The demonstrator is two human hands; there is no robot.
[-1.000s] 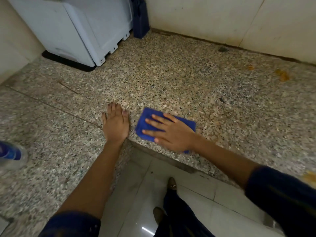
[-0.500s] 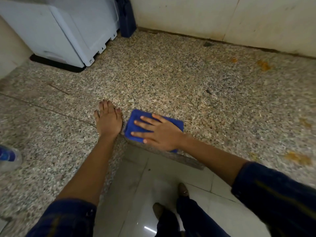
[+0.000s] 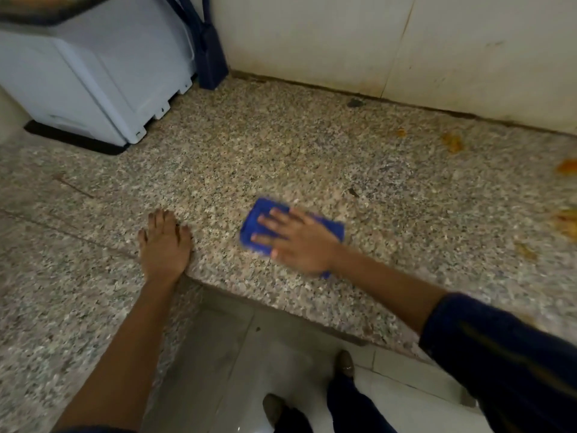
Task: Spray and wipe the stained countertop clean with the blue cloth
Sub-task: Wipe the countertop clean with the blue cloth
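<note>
Right hand point(image 3: 299, 242) lay flat, fingers straight, pressing the folded blue cloth point(image 3: 260, 225) on the speckled granite bench point(image 3: 281, 151), centre frame. Left hand point(image 3: 165, 245) rested open beside. Cloth judged soft, light; flat-palm pressure suits it.

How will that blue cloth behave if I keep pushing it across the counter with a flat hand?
The blue cloth looks soft and folded, so it will probably slide along under the right hand but may bunch or unfold at its edges. It is likely light, and would flop if lifted. The speckled countertop looks smooth, so it should glide easily.
</note>
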